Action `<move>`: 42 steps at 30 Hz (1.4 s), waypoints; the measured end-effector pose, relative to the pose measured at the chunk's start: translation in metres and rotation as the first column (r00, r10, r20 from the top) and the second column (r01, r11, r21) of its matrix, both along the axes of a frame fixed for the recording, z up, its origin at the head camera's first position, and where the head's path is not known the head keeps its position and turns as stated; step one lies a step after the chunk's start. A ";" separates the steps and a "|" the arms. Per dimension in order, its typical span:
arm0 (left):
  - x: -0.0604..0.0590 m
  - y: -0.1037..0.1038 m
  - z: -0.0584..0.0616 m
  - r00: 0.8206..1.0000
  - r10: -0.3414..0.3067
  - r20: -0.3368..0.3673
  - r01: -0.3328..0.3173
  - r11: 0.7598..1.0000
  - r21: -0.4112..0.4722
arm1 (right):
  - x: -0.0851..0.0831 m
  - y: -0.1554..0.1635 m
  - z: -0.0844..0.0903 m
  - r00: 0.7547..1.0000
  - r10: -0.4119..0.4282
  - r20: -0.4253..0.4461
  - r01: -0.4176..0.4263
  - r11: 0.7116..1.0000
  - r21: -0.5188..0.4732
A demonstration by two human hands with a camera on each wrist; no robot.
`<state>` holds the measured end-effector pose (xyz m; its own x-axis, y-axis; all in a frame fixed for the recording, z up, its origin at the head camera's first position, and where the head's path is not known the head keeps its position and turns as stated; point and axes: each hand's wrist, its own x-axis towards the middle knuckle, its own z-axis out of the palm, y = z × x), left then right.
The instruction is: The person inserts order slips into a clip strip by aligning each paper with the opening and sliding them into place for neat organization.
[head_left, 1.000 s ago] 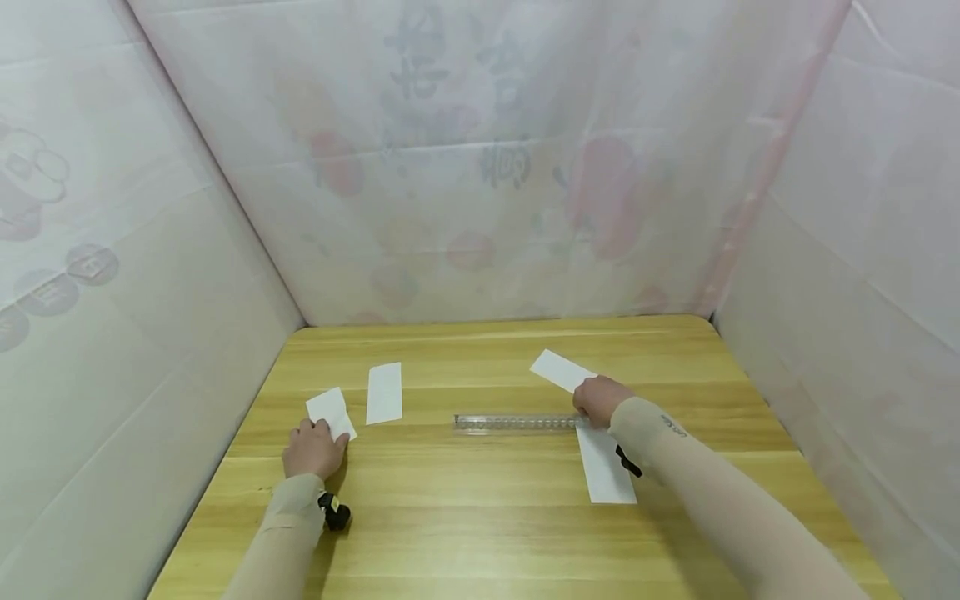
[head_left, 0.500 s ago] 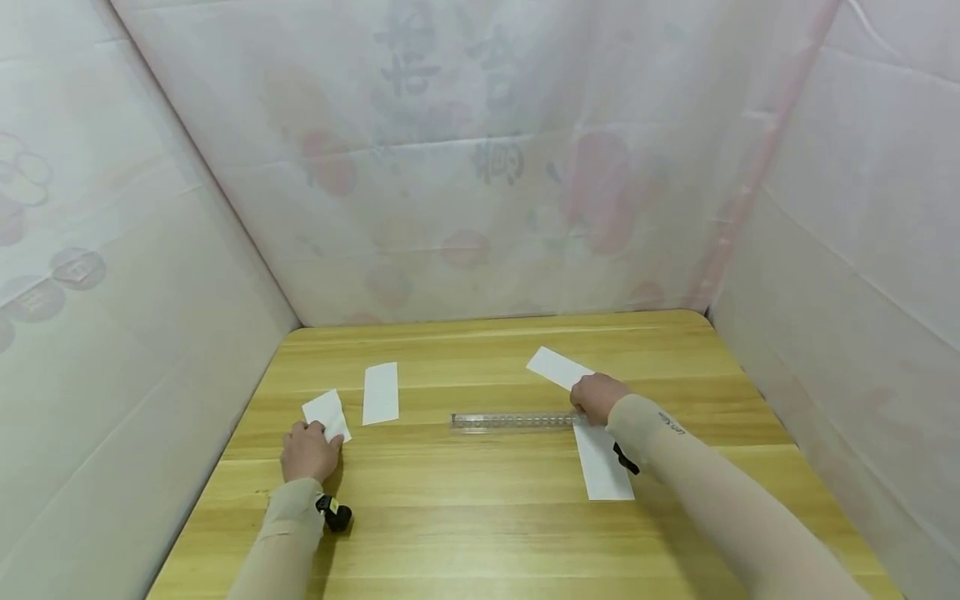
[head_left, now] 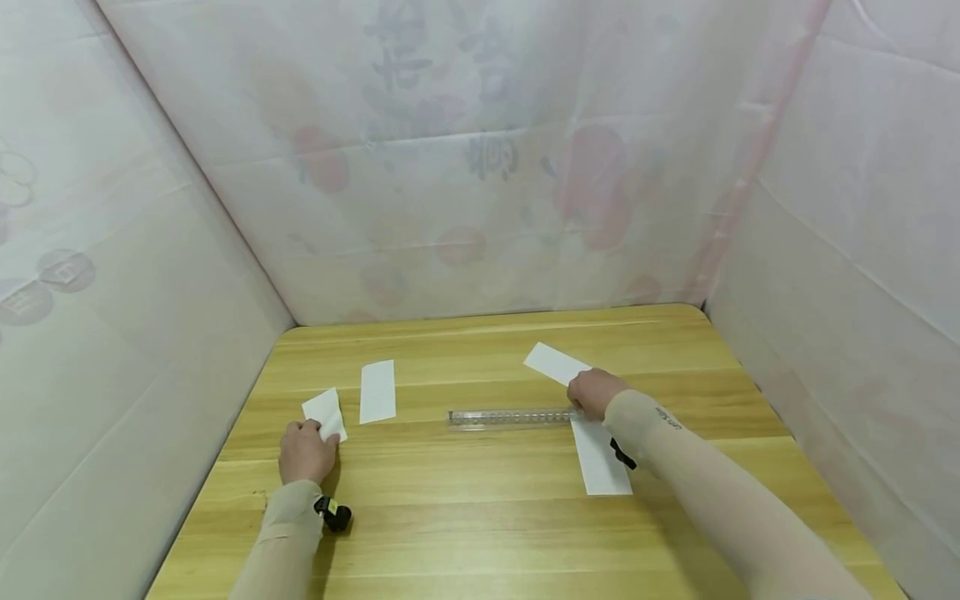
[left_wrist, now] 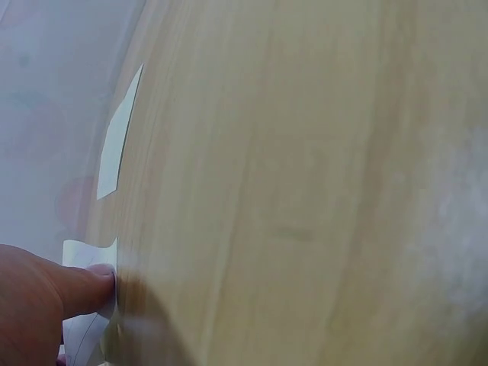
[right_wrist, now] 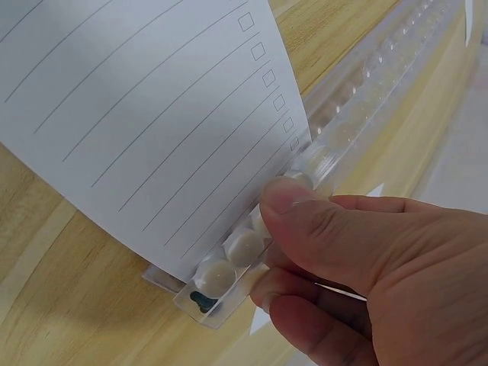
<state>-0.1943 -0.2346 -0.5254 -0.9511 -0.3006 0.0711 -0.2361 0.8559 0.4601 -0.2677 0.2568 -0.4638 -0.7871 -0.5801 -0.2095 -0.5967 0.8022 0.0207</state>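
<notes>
Showing four paper slips (head_left: 377,392), perhaps, one ruler (head_left: 513,416)

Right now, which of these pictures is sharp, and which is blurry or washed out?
Head view: evenly lit and sharp, with a soft shadow beside the left hand. Left wrist view: the table is smeared, with a pale glare patch at right. Right wrist view: the lined paper and ruler are crisp.

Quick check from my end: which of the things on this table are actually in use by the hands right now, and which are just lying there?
In use:
- clear ruler, gripped by the right hand
- long lined paper strip at that hand
- small paper piece, pinched by the left hand

Lying about:
- paper strip beside the small piece, untouched
</notes>
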 end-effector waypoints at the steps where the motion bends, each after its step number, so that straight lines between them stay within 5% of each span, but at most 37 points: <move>1: 0.000 -0.001 0.000 1.000 0.002 -0.001 -0.002 1.000 0.005 | 0.000 -0.001 0.000 1.000 -0.003 0.001 0.003 1.000 -0.001; 21: 0.005 -0.012 0.000 0.993 0.119 -0.002 -0.114 0.954 0.275 | 0.001 -0.003 0.001 1.000 -0.011 0.014 0.011 1.000 -0.001; 34: 0.013 -0.026 0.004 0.979 0.201 0.045 -0.199 0.864 0.462 | 0.000 -0.001 0.000 1.000 -0.006 -0.006 0.006 1.000 -0.014; 39: 0.021 -0.025 0.010 0.967 0.254 0.017 -0.224 0.819 0.528 | 0.002 -0.001 0.000 1.000 -0.002 -0.019 0.001 1.000 -0.026; 42: 0.026 -0.024 0.014 0.964 0.265 -0.009 -0.219 0.814 0.538 | 0.004 0.001 0.001 1.000 0.004 -0.031 -0.005 0.999 -0.041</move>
<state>-0.1687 -0.2581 -0.5118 -0.8405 -0.5338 -0.0928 -0.3456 0.3963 0.8506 -0.2635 0.2577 -0.4628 -0.7903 -0.5911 -0.1611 -0.5998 0.8001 0.0067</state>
